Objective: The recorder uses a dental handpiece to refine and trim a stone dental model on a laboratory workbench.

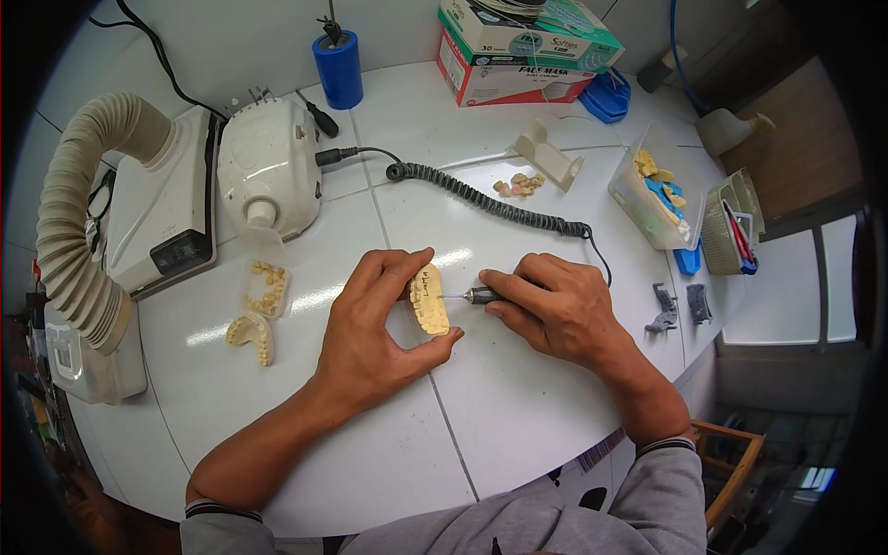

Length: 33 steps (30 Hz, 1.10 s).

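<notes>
My left hand (377, 324) grips a yellow plaster dental cast (427, 303) by its two ends, thumb at the near end and fingers at the far one. Handwriting marks the cast's flat face. In my right hand (550, 310) is a dark rotary handpiece (483, 295), held like a pen. Its thin metal bit (452, 296) points left and reaches the edge of the cast; whether it touches I cannot tell. A coiled black cord (486, 201) runs from near my right hand to a white control unit (268, 166).
At left stand a dust extractor (162, 213) with a ribbed hose (69, 222), a second cast (252, 337) and a small box of teeth (265, 289). Loose tooth pieces (520, 185) lie beyond my hands. A clear tub (657, 190), a basket (731, 222) and grey pieces (662, 310) are at right.
</notes>
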Tool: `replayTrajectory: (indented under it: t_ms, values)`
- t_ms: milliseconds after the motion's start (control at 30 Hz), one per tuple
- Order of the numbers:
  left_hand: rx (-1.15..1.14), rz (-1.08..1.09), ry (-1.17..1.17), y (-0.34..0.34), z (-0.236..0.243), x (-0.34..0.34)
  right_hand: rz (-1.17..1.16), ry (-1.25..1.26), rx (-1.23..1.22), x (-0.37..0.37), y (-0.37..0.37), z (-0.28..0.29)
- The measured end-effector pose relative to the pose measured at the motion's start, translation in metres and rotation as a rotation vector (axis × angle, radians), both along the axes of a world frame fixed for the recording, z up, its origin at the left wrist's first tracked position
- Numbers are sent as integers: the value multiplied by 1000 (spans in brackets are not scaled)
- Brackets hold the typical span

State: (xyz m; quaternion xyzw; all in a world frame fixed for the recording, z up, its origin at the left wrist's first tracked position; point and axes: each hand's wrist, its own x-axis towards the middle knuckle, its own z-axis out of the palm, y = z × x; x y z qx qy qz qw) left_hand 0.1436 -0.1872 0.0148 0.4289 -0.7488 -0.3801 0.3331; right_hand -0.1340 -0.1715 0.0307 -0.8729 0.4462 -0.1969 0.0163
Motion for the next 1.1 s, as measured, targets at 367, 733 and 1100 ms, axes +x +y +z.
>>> replayTrajectory:
  t_ms: [367, 733, 1100]
  values:
    - [-2, -3, -6, 0, 0, -1, 0, -15, -12, -1, 0, -1]
    - [0, -3, -21, 0, 0, -1, -1, 6, 2, -1, 0, 2]
    - [-7, -2, -29, 0, -1, 0, 8, 2, -1, -2, 0, 3]
